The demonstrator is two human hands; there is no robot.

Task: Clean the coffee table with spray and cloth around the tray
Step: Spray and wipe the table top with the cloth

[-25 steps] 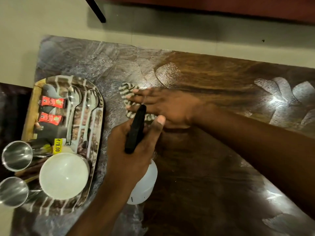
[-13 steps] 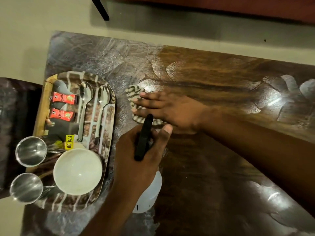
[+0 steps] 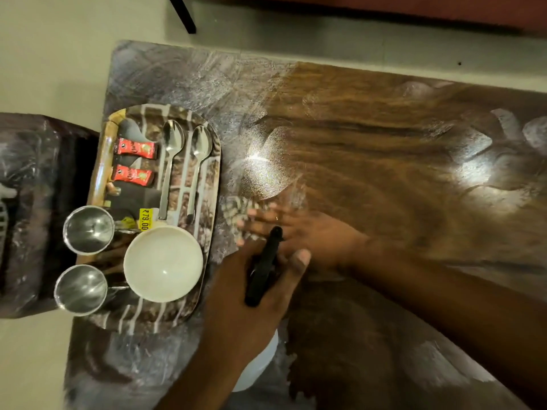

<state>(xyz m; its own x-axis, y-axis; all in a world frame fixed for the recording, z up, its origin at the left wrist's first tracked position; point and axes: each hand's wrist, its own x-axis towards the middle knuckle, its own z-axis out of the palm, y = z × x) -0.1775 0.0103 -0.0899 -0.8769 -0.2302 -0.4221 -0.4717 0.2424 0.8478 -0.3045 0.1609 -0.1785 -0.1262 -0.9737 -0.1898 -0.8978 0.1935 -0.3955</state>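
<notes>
Top view of a dark wooden desk (image 3: 384,173), streaked with pale smears. At the left end: patterned tray (image 3: 142,316) bearing a white bowl (image 3: 162,263), a far steel cup (image 3: 88,229), a near steel cup (image 3: 80,290), a left spoon (image 3: 171,161) and a right spoon (image 3: 199,167).

Just right of the tray's rim: striped cloth (image 3: 235,208), lying on the desk, blurred and mostly hidden under the right hand (image 3: 299,235). Right hand laid flat on the cloth, fingers straight and spread, pointing left toward the tray; forearm entering from the right.

Left hand (image 3: 251,297) nearer the viewer, wrapped round the neck of a spray bottle (image 3: 257,368), thumb raised beside the black trigger head (image 3: 265,261); white bottle body showing under the wrist. Whether standing on the desk or held above it: cannot tell. Hands close together, overlapping in view; contact between them not discernible.

Handling, as judged. Cloth: soft, light, limp; apt to bunch or slip from under the fingers; best driven by a flat palm over its middle, not by a pinch at an edge. Bottle: stiff plastic, weight depending on fill (level not visible), possibly slick if wet; best taken at the neck, below the trigger. Tray contents: loose, easily rattled; strokes beside the rim best stopped short of it.
</notes>
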